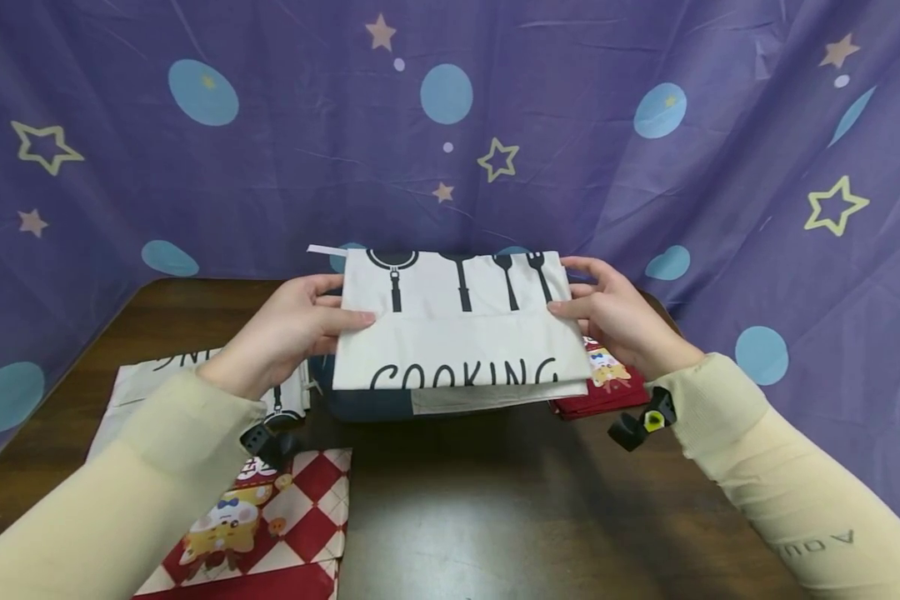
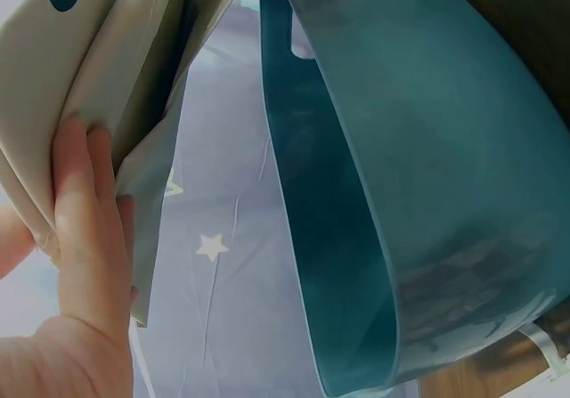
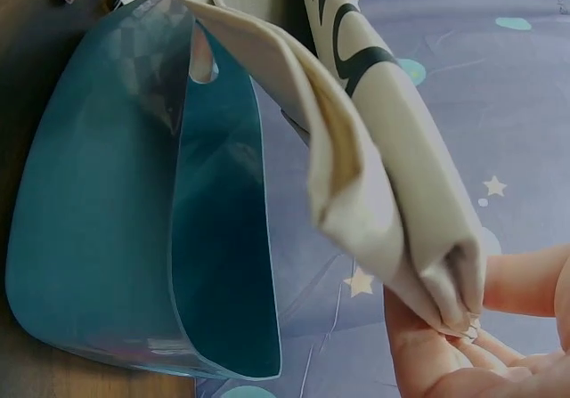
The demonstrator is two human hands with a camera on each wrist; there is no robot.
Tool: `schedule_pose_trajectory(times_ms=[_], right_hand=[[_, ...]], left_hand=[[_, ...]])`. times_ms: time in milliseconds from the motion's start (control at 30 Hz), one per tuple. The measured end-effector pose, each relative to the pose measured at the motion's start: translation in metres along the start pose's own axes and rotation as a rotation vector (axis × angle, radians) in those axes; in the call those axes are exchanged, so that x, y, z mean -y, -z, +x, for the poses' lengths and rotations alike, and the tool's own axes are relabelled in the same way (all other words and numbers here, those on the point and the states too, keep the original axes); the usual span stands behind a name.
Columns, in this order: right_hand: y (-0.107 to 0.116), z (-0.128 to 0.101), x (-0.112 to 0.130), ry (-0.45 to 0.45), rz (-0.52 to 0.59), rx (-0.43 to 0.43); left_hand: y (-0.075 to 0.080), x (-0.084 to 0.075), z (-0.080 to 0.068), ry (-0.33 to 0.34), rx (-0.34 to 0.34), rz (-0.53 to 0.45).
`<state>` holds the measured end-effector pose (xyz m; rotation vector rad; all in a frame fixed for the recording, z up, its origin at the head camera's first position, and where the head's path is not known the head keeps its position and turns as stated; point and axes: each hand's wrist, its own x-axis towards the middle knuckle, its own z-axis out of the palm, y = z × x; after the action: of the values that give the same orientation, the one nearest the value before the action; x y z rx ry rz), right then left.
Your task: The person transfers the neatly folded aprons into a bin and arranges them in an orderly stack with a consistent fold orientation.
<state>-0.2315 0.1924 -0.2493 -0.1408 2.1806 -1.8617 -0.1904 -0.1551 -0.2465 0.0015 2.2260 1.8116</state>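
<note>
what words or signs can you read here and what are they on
"COOKING": black letters on the folded cloth held by the left hand and right hand, below printed utensil shapes.
"A OU": partial letters on the right sleeve, seen upside down; the rest is cut off.
Black letters on the cloth under the left arm: only the tops show, unreadable.
The checked cloth shows a cartoon and small unreadable lettering.

Folded white COOKING cloth [image 1: 457, 333], held level above table

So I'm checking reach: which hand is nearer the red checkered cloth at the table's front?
Left. The left hand is just above the red checkered cloth; the right hand is across the table.
</note>
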Motion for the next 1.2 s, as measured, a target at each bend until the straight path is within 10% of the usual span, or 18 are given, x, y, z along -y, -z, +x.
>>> schedule_pose_trajectory(times_ms=[1200], right_hand=[[-0.016,0.064,0.005,-0.061,-0.011,-0.054]], left_hand=[[0.018,-0.003,0.036,0.055,-0.133,0.151]])
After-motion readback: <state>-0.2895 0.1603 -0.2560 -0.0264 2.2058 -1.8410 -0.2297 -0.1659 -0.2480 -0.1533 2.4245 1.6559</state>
